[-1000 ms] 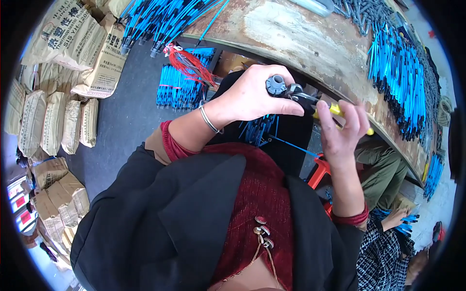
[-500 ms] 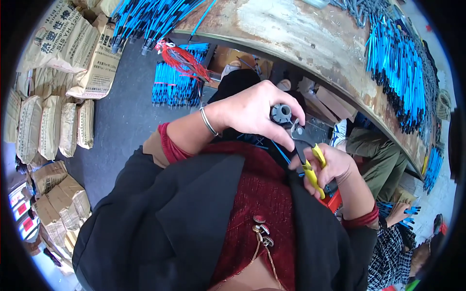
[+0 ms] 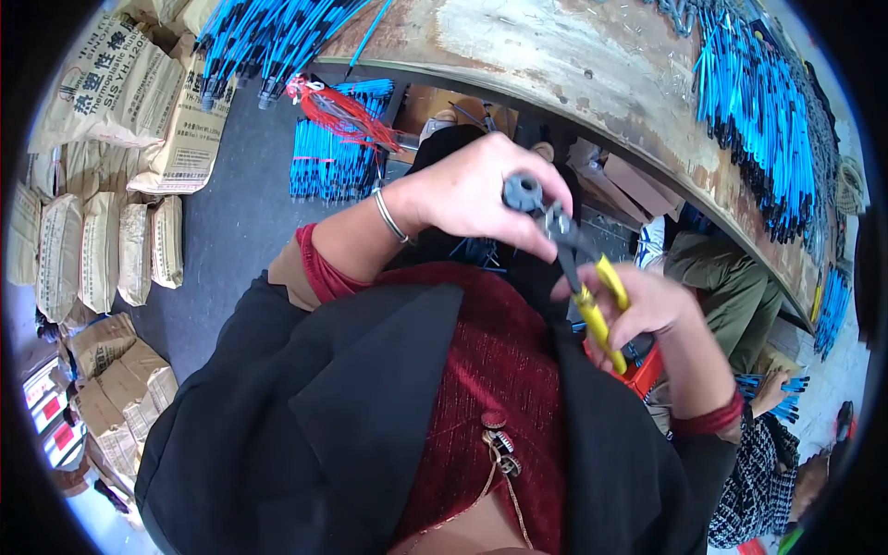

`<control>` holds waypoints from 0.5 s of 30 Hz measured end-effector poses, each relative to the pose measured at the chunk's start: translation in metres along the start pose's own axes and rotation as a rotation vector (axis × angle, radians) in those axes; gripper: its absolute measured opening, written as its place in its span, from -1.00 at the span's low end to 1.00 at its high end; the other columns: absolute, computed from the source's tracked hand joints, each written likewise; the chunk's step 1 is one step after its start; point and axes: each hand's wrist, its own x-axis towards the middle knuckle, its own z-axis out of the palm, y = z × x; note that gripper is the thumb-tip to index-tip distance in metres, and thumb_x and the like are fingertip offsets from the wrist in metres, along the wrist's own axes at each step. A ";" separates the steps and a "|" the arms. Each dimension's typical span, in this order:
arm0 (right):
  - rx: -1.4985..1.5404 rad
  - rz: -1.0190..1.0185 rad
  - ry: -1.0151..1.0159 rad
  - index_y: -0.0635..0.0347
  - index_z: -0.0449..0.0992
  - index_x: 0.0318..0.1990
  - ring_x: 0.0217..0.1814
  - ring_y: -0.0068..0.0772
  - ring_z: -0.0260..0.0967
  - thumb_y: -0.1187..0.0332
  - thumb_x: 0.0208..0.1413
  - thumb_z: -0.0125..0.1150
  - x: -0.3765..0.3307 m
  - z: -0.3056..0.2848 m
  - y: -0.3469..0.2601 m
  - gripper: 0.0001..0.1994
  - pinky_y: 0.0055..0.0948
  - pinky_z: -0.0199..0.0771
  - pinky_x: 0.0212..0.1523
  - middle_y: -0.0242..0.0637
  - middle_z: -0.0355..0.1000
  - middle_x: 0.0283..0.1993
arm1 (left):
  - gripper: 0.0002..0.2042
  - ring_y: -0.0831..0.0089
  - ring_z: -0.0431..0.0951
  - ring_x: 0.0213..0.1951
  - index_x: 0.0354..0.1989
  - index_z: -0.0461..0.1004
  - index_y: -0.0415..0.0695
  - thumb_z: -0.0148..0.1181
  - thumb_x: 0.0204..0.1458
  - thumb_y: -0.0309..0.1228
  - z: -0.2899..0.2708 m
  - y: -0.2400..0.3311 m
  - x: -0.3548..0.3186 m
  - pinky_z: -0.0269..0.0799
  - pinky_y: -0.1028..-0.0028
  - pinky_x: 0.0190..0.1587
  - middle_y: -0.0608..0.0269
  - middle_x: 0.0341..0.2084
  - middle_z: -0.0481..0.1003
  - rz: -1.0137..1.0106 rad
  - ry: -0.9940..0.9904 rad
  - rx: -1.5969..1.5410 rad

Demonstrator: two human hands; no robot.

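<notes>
Yellow-handled pliers (image 3: pixel 592 301): gripped in the right hand (image 3: pixel 647 310), fingers wrapped round the handles, jaws up at the small grey round fitting (image 3: pixel 524 192). Left hand (image 3: pixel 481 190): closed over that fitting, just in front of the chest. Further off: worn workbench (image 3: pixel 573 65); blue rod bundles (image 3: pixel 758 120) right; stacked sacks (image 3: pixel 111 231) left.

A worn, rusty worktop (image 3: pixel 573 55) curves across the top, with bundles of blue cables (image 3: pixel 758 120) lying along it. More blue bundles (image 3: pixel 333 157) and stacked sacks (image 3: pixel 102 250) rest on the grey floor (image 3: pixel 231 231).
</notes>
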 end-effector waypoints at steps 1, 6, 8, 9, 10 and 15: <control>-0.146 0.007 0.102 0.33 0.27 -0.03 -0.36 -0.35 0.46 0.51 -0.24 0.29 -0.004 0.002 -0.016 -0.48 -0.44 0.45 -0.27 -0.20 0.45 -0.34 | -0.59 0.54 0.48 -0.47 -0.28 0.51 -0.21 0.47 -0.40 -0.39 -0.004 -0.001 0.000 0.38 0.55 -0.36 0.30 -0.51 0.50 -0.058 0.080 0.018; -1.615 -0.605 0.750 0.36 0.14 0.08 -0.41 -0.23 0.49 0.44 -0.21 0.35 -0.012 0.018 -0.032 -0.34 -0.35 0.52 -0.38 0.02 0.45 -0.33 | -0.59 0.53 0.48 -0.47 -0.31 0.52 -0.21 0.47 -0.41 -0.37 -0.002 0.001 0.002 0.38 0.55 -0.37 0.29 -0.54 0.50 -0.113 0.328 0.093; -1.693 -0.600 0.789 0.35 0.13 0.09 -0.36 -0.26 0.50 0.42 -0.20 0.36 -0.012 0.013 -0.021 -0.32 -0.35 0.52 -0.39 -0.02 0.45 -0.28 | -0.60 0.54 0.47 -0.48 -0.31 0.51 -0.21 0.47 -0.40 -0.38 -0.008 0.002 0.006 0.38 0.55 -0.37 0.29 -0.54 0.50 -0.082 0.264 0.095; -1.686 -0.603 0.785 0.35 0.13 0.09 -0.36 -0.26 0.50 0.42 -0.20 0.36 -0.008 0.005 -0.010 -0.32 -0.35 0.52 -0.39 -0.02 0.45 -0.28 | -0.61 0.55 0.47 -0.48 -0.32 0.51 -0.21 0.46 -0.40 -0.38 -0.010 0.004 0.007 0.38 0.55 -0.38 0.29 -0.55 0.49 -0.056 0.188 0.097; -0.899 -0.219 0.434 0.34 0.19 0.07 -0.31 -0.25 0.48 0.49 -0.24 0.32 -0.004 -0.006 0.003 -0.36 -0.33 0.49 -0.34 -0.07 0.46 -0.25 | -0.62 0.56 0.47 -0.48 -0.32 0.51 -0.21 0.46 -0.39 -0.39 -0.010 0.006 0.005 0.38 0.55 -0.38 0.30 -0.55 0.49 -0.030 0.113 0.098; -0.041 0.106 0.011 0.34 0.30 0.00 -0.29 -0.26 0.47 0.56 -0.29 0.29 0.002 -0.009 0.008 -0.44 -0.32 0.46 -0.31 -0.12 0.47 -0.29 | -0.61 0.53 0.48 -0.49 -0.32 0.51 -0.20 0.44 -0.34 -0.27 -0.005 -0.001 0.001 0.38 0.54 -0.36 0.23 -0.57 0.49 -0.008 -0.066 0.029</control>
